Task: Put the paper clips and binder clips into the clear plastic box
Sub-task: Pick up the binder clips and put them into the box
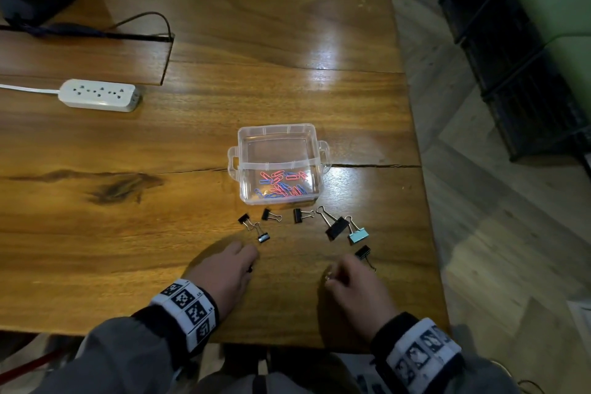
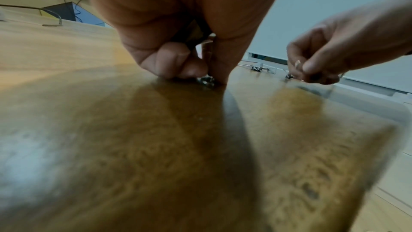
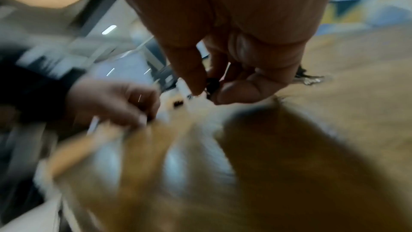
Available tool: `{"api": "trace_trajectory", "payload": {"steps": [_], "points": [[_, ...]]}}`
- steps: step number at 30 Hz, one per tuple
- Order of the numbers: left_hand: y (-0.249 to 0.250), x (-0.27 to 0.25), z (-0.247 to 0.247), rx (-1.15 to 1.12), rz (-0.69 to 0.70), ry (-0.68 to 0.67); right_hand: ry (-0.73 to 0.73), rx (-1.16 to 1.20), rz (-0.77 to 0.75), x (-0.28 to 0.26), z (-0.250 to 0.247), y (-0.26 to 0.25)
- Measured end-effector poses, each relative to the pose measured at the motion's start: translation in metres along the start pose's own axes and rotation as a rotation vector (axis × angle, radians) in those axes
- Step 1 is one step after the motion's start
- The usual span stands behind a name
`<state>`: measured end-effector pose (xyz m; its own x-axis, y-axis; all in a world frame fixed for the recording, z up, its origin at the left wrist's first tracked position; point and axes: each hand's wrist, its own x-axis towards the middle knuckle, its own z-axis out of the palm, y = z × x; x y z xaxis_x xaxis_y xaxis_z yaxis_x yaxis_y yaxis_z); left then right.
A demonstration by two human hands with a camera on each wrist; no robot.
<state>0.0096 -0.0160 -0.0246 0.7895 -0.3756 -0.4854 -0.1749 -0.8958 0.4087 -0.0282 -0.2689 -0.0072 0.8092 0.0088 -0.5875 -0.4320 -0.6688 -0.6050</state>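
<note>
The clear plastic box (image 1: 277,141) stands open mid-table, with red and blue paper clips (image 1: 281,184) in its near part. Several binder clips lie in front of it: small black ones (image 1: 263,237), a large black one (image 1: 336,227), a teal one (image 1: 358,236) and another black one (image 1: 363,253). My left hand (image 1: 251,266) is low on the table, thumb and finger pinching a small binder clip (image 2: 207,79). My right hand (image 1: 329,277) hovers beside it, its fingers curled and pinching a small black binder clip (image 3: 211,85); that view is blurred.
A white power strip (image 1: 99,95) lies at the far left and a cable (image 1: 153,17) runs into a slot in the wooden table (image 1: 160,233). The table's right edge and the floor are just right of the clips.
</note>
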Motion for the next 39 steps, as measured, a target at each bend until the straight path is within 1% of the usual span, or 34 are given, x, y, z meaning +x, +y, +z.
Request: {"api": "trace_trajectory", "payload": {"steps": [2, 3, 4, 5, 6, 7, 8, 9, 10, 11, 12, 13, 14, 15, 16, 17, 19, 20, 21, 22, 24, 25, 26, 28, 29, 30, 32, 33, 34, 36, 37, 38, 39], "points": [[0.001, -0.002, 0.003, 0.01, -0.001, 0.017, 0.037, 0.742, 0.204, 0.0, -0.012, 0.007], [0.001, -0.003, 0.005, 0.015, -0.002, 0.018, 0.036, 1.064, 0.288, 0.0, -0.02, 0.01], [0.002, -0.004, 0.006, 0.026, -0.005, 0.014, 0.037, 1.274, 0.361, 0.001, -0.028, 0.016], [0.004, -0.004, 0.007, 0.045, -0.004, 0.015, 0.047, 1.382, 0.412, 0.002, -0.036, 0.021], [0.004, -0.004, 0.008, 0.06, -0.005, 0.026, 0.06, 1.422, 0.42, 0.002, -0.043, 0.025], [0.005, -0.004, 0.008, 0.057, -0.004, 0.048, 0.09, 1.412, 0.417, 0.003, -0.046, 0.029], [0.006, -0.004, 0.007, 0.04, 0.003, 0.076, 0.138, 1.333, 0.398, 0.006, -0.047, 0.033], [0.006, -0.004, 0.007, 0.012, 0.009, 0.11, 0.2, 1.144, 0.364, 0.009, -0.047, 0.033], [0.006, -0.004, 0.006, -0.032, -0.006, 0.146, 0.258, 0.844, 0.317, 0.011, -0.046, 0.034], [0.006, -0.004, 0.005, -0.101, -0.042, 0.182, 0.296, 0.483, 0.256, 0.012, -0.044, 0.032], [0.005, -0.003, 0.003, -0.204, -0.092, 0.211, 0.307, 0.144, 0.178, 0.013, -0.041, 0.03], [0.004, -0.002, 0.0, -0.348, -0.158, 0.23, 0.303, -0.129, 0.095, 0.014, -0.038, 0.026], [0.003, -0.002, -0.004, -0.536, -0.243, 0.231, 0.291, -0.296, 0.029, 0.015, -0.035, 0.023], [0.002, -0.001, -0.007, -0.757, -0.331, 0.226, 0.275, -0.353, 0.009, 0.016, -0.032, 0.02], [0.001, 0.0, -0.011, -0.971, -0.4, 0.227, 0.282, -0.352, 0.01, 0.017, -0.029, 0.019], [0.0, 0.0, -0.015, -1.151, -0.442, 0.24, 0.29, -0.339, 0.03, 0.019, -0.027, 0.02], [0.002, 0.001, -0.022, -1.401, -0.47, 0.249, 0.291, -0.274, 0.051, 0.019, -0.028, 0.018], [0.003, 0.002, -0.026, -1.471, -0.468, 0.231, 0.308, -0.157, 0.059, 0.02, -0.029, 0.019], [0.005, 0.003, -0.029, -1.512, -0.463, 0.217, 0.31, 0.049, 0.088, 0.019, -0.032, 0.019], [0.006, 0.005, -0.031, -1.52, -0.462, 0.213, 0.301, 0.343, 0.116, 0.018, -0.034, 0.019], [0.006, 0.009, -0.029, -1.441, -0.47, 0.24, 0.194, 0.969, 0.183, 0.015, -0.041, 0.022], [0.007, 0.012, -0.027, -1.349, -0.48, 0.261, 0.135, 1.197, 0.207, 0.014, -0.044, 0.026], [0.008, 0.014, -0.025, -1.232, -0.486, 0.28, 0.088, 1.34, 0.226, 0.014, -0.048, 0.029], [0.012, 0.021, -0.023, -0.901, -0.442, 0.295, 0.046, 1.461, 0.249, 0.016, -0.054, 0.036], [0.016, 0.023, -0.024, -0.687, -0.381, 0.273, 0.037, 1.47, 0.252, 0.017, -0.056, 0.038], [0.018, 0.027, -0.024, -0.462, -0.302, 0.221, 0.041, 1.451, 0.265, 0.019, -0.056, 0.041], [0.025, 0.034, -0.025, -0.108, -0.16, 0.111, 0.087, 1.33, 0.287, 0.022, -0.056, 0.04], [0.027, 0.038, -0.023, 0.001, -0.117, 0.067, 0.138, 1.216, 0.29, 0.024, -0.054, 0.04], [0.029, 0.041, -0.023, 0.066, -0.095, 0.043, 0.198, 1.044, 0.277, 0.026, -0.053, 0.036], [0.03, 0.045, -0.019, 0.1, -0.086, 0.022, 0.321, 0.542, 0.206, 0.028, -0.05, 0.027], [0.029, 0.046, -0.017, 0.093, -0.09, 0.024, 0.36, 0.26, 0.138, 0.029, -0.048, 0.023], [0.029, 0.046, -0.016, 0.085, -0.084, 0.029, 0.369, 0.002, 0.061, 0.03, -0.046, 0.019], [0.029, 0.046, -0.014, 0.09, -0.072, 0.031, 0.367, -0.2, -0.006, 0.03, -0.044, 0.016]]}}
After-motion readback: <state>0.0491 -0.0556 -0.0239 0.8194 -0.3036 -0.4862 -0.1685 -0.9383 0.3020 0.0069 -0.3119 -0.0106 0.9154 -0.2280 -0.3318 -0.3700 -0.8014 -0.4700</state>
